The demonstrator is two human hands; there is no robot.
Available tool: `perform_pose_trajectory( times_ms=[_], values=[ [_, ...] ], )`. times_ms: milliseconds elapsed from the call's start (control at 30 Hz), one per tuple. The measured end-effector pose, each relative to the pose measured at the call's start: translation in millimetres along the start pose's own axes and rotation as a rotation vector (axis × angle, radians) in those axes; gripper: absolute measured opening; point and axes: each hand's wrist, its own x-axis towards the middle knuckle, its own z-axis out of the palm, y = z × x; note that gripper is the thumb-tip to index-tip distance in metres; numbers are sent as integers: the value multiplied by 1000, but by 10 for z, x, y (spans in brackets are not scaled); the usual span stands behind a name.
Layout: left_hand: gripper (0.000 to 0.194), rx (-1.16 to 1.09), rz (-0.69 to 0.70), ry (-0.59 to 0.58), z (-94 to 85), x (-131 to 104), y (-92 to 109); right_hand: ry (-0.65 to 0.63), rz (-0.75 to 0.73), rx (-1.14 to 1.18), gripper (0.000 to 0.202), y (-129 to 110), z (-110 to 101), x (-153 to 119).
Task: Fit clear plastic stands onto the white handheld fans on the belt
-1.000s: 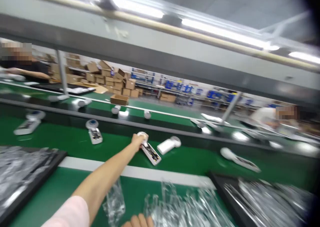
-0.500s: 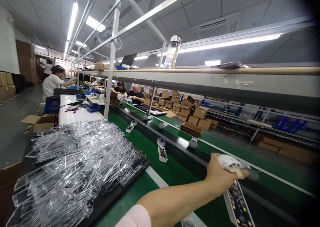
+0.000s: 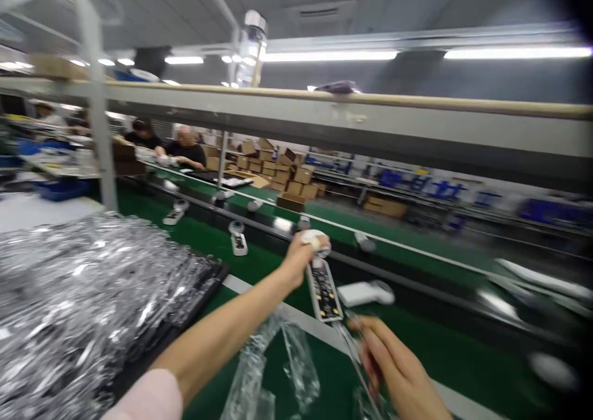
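Note:
My left hand [image 3: 299, 256] is closed round the white round head of a handheld device [image 3: 325, 290], whose handle lies open with a dark circuit board and yellow spots showing. Close to the handle's lower end is my right hand [image 3: 393, 364], its fingers pinched on a thin clear plastic piece [image 3: 359, 361], smeared by motion. Just right of the held device, a white device [image 3: 364, 293] lies on the green belt. Clear plastic pieces [image 3: 296, 364] lie below my hands.
A large heap of clear plastic parts [image 3: 92, 309] fills a black tray at left. Another open-handled device [image 3: 238, 241] rests on the belt. A shelf [image 3: 370, 114] with a bottle [image 3: 251, 49] crosses above. Co-workers [image 3: 188, 148] sit farther along the line.
The view has swung right. My left hand still holds the device, now nearer the middle of the picture. My right hand has come into view with the clear plastic piece.

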Motion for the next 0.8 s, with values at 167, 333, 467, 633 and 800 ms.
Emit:
perform_pose_trajectory(
  times_ms=[167,333,467,633,800],
  values=[
    [54,28,-88,-75,-67,-89,-130,42,74,-256,50,-156,87,533],
    [53,153,-94,-59,36,-242,-197,145,-20,-451,41,-208,298,658],
    [53,181,-55,-2,88,-268,-203,248,-61,-568,43,-124,468,672],
    [52,143,-25,143,114,-230,-156,63,5,-568,55,-45,524,597],
    [54,64,-16,118,165,-233,-141,-24,24,-494,62,-84,334,582]
  ],
)
